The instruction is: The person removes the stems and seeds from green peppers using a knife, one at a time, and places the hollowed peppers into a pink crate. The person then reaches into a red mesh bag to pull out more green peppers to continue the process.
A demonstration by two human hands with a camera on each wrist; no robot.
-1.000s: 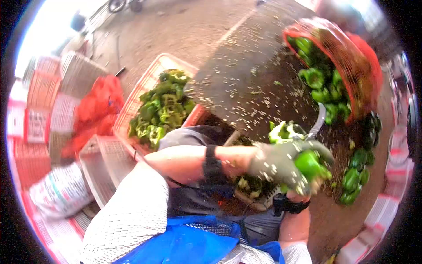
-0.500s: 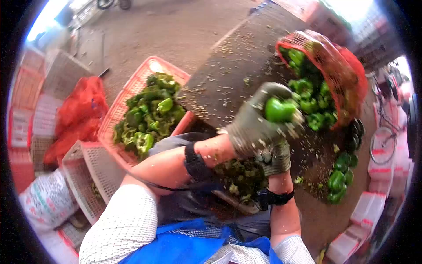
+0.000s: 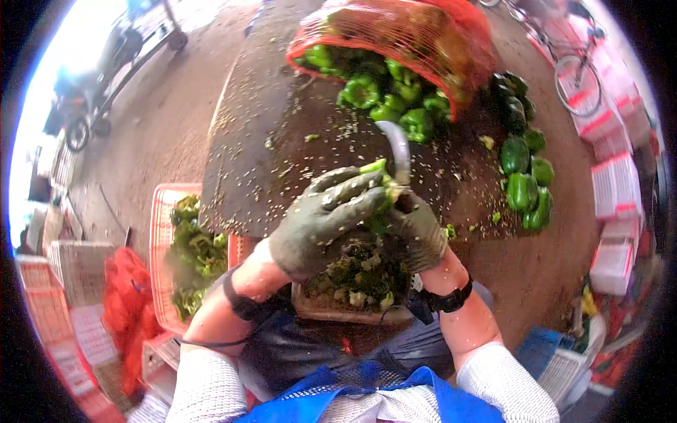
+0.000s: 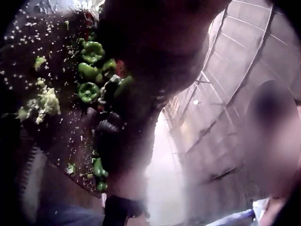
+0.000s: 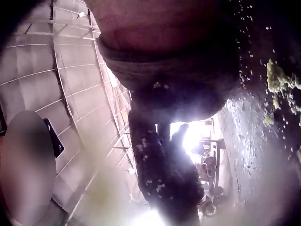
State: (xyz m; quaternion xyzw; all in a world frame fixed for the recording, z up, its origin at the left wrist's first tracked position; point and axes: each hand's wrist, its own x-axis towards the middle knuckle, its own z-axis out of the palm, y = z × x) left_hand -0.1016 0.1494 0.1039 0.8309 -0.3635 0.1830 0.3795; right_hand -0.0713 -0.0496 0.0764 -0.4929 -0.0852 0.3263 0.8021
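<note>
In the head view, the gloved left hand (image 3: 321, 222) holds a green pepper (image 3: 374, 167), only partly visible past its fingers. Close against it, the gloved right hand (image 3: 421, 231) grips a knife whose curved blade (image 3: 398, 144) points up and away from the body; the handle is hidden. Several green peppers (image 3: 417, 125) spill from a red mesh bag (image 3: 423, 42) on the dark, seed-strewn table (image 3: 254, 148). Peppers (image 4: 89, 92) show beside a dark arm in the left wrist view. Both wrist views are too dark to show the grips.
Below the hands stands a container of pepper scraps (image 3: 352, 314). An orange crate (image 3: 161, 247) with green peppers is at the left, near red mesh (image 3: 120, 296). More peppers (image 3: 520, 192) lie along the table's right side.
The left hand, raised with a whole pepper half a second ago, is now lower and meets the right hand. The knife blade shows again. The head view has turned to the right.
</note>
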